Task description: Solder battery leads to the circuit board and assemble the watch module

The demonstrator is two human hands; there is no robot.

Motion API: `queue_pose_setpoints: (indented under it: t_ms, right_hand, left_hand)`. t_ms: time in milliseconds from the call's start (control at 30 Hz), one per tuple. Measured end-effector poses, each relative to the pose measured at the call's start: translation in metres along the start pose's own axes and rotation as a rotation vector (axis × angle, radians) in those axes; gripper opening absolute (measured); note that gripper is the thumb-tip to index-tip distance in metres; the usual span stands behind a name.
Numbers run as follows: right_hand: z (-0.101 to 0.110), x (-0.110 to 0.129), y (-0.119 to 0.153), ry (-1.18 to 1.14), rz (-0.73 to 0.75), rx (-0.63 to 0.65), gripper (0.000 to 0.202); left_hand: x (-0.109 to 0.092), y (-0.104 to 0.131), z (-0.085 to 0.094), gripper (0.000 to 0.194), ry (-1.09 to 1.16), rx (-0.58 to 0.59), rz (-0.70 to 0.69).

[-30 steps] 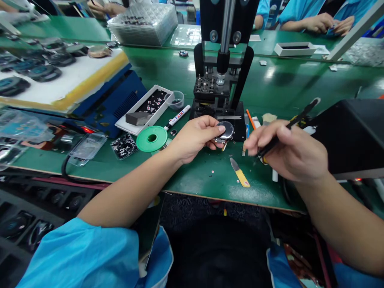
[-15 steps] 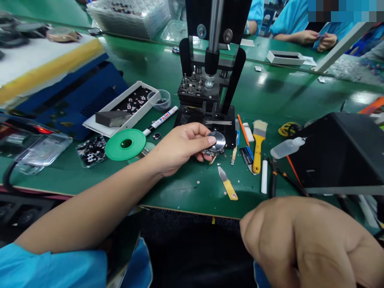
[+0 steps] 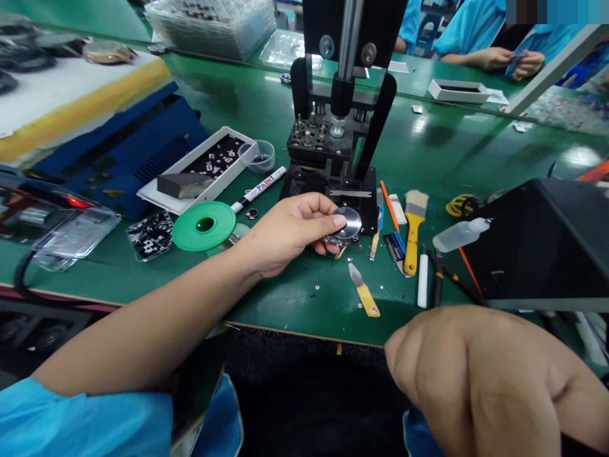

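Note:
My left hand pinches a round metal watch case, its thumb lying over the shiny disc-like face. The case is held above the bench, just in front of the base of a black press. Close to the camera at the lower right is my right hand, its fingers curled inward. Whatever it may hold is hidden behind the knuckles. Between the hands a small knife with a yellow handle lies on the green bench.
Right of the press lie a yellow brush, a white pen-like tool, pliers and a squeeze bottle. Leftward are a green spool, a paint marker and a white tray. A co-worker's hands show across the bench.
The whole view has shifted slightly, bench items appearing a little further right. My left hand still holds the watch case, and my right hand stays curled near the camera.

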State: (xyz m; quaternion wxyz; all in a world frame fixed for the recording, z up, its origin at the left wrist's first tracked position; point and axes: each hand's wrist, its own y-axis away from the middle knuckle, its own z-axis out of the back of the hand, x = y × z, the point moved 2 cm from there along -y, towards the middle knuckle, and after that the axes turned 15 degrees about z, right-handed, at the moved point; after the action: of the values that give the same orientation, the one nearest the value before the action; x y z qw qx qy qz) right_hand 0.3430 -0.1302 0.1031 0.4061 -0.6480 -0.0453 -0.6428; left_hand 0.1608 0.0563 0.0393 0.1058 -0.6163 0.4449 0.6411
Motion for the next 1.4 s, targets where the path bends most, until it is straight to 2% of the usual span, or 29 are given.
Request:
queue_pose_setpoints:
  t_ms: [67,100,167,233,300,433,567,733,900,1100,1400]
  right_hand:
    - [0.001,-0.008,-0.004,-0.039,-0.034,-0.203,0.046]
    - [0.005,-0.015,-0.005,-0.018,-0.052,-0.351,0.035]
    - [0.016,-0.035,-0.007,0.099,-0.098,-0.565,0.008]
    - [0.031,-0.057,-0.007,0.218,-0.187,-0.773,0.009]
    - [0.042,-0.073,-0.008,0.288,-0.243,-0.864,0.017]
    - [0.046,-0.085,-0.013,0.332,-0.290,-0.783,0.030]
    - [0.041,-0.088,-0.013,0.299,-0.330,-0.754,0.032]
    - [0.038,-0.096,-0.011,0.114,-0.409,-0.868,0.035]
    - [0.034,-0.092,-0.016,-0.089,-0.420,-0.972,0.032]
    - [0.034,-0.089,-0.018,-0.152,-0.456,-0.971,0.032]
    - [0.036,-0.092,-0.014,-0.105,-0.465,-0.942,0.033]
  left_hand:
    - [0.001,0.000,0.000,0.046,0.008,0.005,-0.003]
    - [0.001,0.000,0.000,0.047,0.012,0.008,-0.006]
    - [0.002,0.000,0.000,0.047,0.014,0.013,-0.015]
    - [0.003,0.000,-0.001,0.044,0.005,0.014,-0.029]
    - [0.003,0.000,-0.001,0.043,-0.016,0.011,-0.040]
    - [0.004,0.002,-0.002,0.045,-0.040,0.024,-0.039]
    - [0.005,0.001,-0.003,0.047,-0.034,0.082,-0.035]
    - [0.006,0.000,-0.003,0.044,-0.021,0.171,-0.053]
    - [0.008,-0.002,0.000,0.040,0.013,0.233,-0.079]
    - [0.008,-0.003,0.001,0.031,0.024,0.221,-0.069]
    - [0.009,-0.006,0.003,0.028,0.080,0.165,-0.107]
